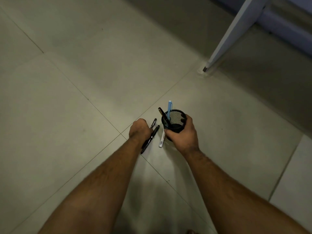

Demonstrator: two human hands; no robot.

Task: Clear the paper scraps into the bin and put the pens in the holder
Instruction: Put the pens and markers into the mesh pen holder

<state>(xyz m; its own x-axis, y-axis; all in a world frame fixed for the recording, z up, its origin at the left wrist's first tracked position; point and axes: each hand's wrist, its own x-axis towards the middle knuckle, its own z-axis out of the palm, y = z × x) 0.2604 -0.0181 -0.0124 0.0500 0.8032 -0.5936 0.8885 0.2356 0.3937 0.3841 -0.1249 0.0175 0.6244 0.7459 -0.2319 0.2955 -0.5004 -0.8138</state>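
A black mesh pen holder (175, 119) is gripped around its side by my right hand (183, 135), low over the tiled floor. A light blue pen (169, 108) and a dark pen (163, 114) stick out of its top. My left hand (140, 130) is closed around black pens (152, 132) just left of the holder; their ends poke out on both sides of the fist. A white pen (161, 141) lies on the floor between my two hands, partly hidden by my right hand. No paper scraps or bin are in view.
The floor (84, 81) is pale tile with thin grout lines. A white furniture leg (233, 33) slants down to the floor at the upper right, with a purple-blue surface behind it.
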